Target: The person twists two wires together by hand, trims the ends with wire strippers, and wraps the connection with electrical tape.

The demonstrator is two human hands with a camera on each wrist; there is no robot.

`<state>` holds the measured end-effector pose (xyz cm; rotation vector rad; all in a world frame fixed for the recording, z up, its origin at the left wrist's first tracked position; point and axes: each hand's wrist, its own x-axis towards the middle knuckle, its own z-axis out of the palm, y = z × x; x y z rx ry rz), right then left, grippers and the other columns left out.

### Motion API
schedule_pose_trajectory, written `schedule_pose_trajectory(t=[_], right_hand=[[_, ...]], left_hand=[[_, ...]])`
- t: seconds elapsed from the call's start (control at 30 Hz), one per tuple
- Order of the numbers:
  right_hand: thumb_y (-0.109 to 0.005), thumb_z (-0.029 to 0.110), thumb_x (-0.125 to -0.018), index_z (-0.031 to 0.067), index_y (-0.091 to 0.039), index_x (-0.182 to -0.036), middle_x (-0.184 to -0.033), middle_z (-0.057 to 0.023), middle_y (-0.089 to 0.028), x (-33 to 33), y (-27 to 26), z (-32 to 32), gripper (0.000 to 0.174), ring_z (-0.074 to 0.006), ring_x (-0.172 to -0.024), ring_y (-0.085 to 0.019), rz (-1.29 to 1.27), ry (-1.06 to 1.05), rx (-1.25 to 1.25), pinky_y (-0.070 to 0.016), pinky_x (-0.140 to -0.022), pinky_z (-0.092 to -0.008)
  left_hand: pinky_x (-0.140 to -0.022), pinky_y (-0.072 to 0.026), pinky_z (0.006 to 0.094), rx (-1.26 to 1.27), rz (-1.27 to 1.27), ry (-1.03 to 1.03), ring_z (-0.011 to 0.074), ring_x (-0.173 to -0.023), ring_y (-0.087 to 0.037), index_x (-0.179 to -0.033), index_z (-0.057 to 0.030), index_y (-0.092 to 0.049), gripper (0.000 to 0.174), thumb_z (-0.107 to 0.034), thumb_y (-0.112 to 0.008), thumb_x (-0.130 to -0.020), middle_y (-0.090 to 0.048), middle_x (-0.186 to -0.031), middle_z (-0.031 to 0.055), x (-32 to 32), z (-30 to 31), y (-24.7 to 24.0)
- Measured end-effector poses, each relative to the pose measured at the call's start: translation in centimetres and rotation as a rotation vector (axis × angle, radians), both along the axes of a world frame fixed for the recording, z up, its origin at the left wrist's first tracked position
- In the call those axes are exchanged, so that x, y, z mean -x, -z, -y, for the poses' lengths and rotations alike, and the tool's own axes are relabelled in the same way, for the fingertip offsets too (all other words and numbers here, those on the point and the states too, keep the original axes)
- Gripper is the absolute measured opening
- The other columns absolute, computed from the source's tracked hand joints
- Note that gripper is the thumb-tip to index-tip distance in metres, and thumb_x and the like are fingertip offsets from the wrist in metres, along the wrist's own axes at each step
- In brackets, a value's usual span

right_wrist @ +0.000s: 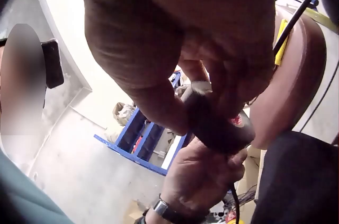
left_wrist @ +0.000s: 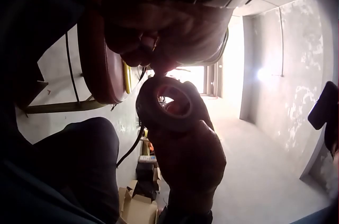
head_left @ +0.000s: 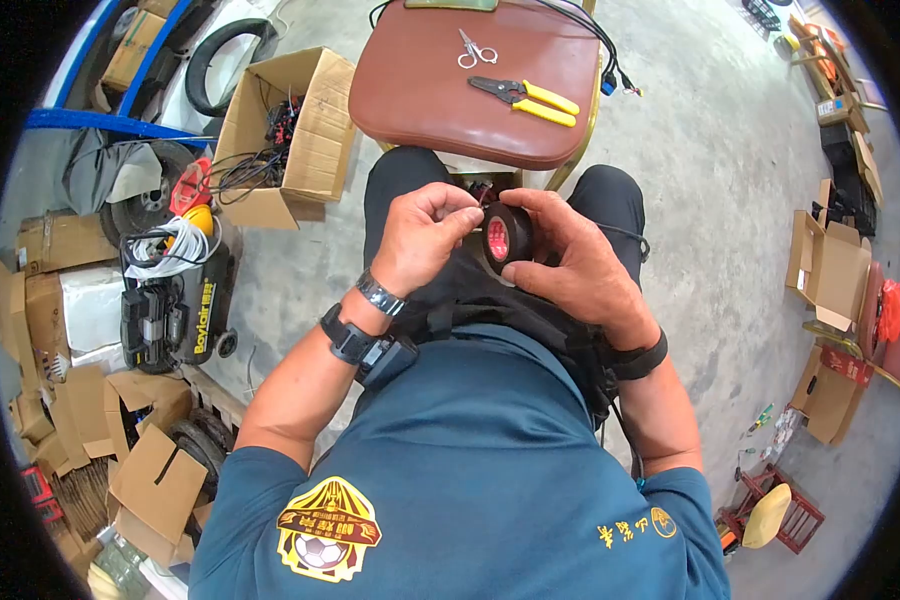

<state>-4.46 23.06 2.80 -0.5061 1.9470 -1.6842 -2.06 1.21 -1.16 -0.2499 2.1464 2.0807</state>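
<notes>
A roll of black electrical tape point(head_left: 507, 238) with a pink-red label inside its core stands on edge over the person's lap. My right hand point(head_left: 580, 265) grips it, forefinger over the top and thumb at the lower rim. My left hand point(head_left: 420, 235) pinches with thumb and forefinger right at the roll's left rim; I cannot tell what small thing is between the fingertips. In the left wrist view, the open core of the roll faces the camera. Ahead, on a brown padded chair seat point(head_left: 410, 90), lie small scissors point(head_left: 477, 52) and wire strippers point(head_left: 530, 100) with yellow handles.
Black cables point(head_left: 610, 60) hang over the chair's far right side. Left of the chair is an open cardboard box point(head_left: 320, 140) with dark cables inside. A black air compressor point(head_left: 185, 305) stands at the left, with more boxes around it. Open cartons point(head_left: 830, 265) line the right side.
</notes>
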Motion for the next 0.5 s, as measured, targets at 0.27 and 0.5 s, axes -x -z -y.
schedule_pose_trajectory(t=[0.27, 0.5], right_hand=[[-0.072, 0.002, -0.077, 0.0045, -0.055, -0.135, -0.108, -0.0046, -0.061, -0.5, 1.4, 0.2, 0.061, -0.013, -0.095, -0.059, 0.011, 0.077, 0.199, -0.0501, -0.086, -0.0288], [-0.07, -0.002, -0.077, 0.004, -0.054, -0.136, -0.112, -0.005, -0.06, -1.8, 1.2, 0.2, 0.062, -0.0133, -0.099, -0.058, -0.031, 0.13, 0.213, -0.0502, -0.089, -0.0293]], left_hand=[[-0.058, -0.047, 0.0216, 0.136, -0.019, -0.027, 0.0039, -0.066, -0.057, -0.093, -0.0014, -0.07, 0.007, -0.007, -0.073, -0.09, -0.067, -0.076, -0.001, 0.1, 0.1, -0.4], [-0.06, -0.0478, 0.0221, 0.14, -0.06, -0.02, 0.0047, -0.067, -0.058, -0.093, -0.0015, -0.071, 0.008, -0.007, -0.074, -0.089, -0.067, -0.076, -0.0011, 0.2, 0.0, -0.3]])
